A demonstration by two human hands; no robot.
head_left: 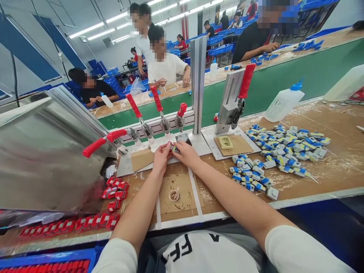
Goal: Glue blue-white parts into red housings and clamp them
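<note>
My left hand (162, 155) is closed on a small red, yellow and blue plastic piece (173, 147), in front of a row of red-handled toggle clamps (163, 120). The fingers of my right hand (185, 153) press on the same piece from the other side. Its exact kind is too small to make out, and my fingers cover part of it. Below my hands, a small cup (171, 195) with a stick in it stands on a stained cardboard sheet (184, 206). Another piece of cardboard (141, 159) lies on the fixture base left of my left hand.
On the right lie heaps of white, blue and yellow pieces (287, 146). Red pieces (116, 187) line the left side, beside a metal panel (54, 151). A single clamp (237, 110) and a blue-capped bottle (283, 104) stand behind. Co-workers (167, 72) sit across the green belt (273, 83).
</note>
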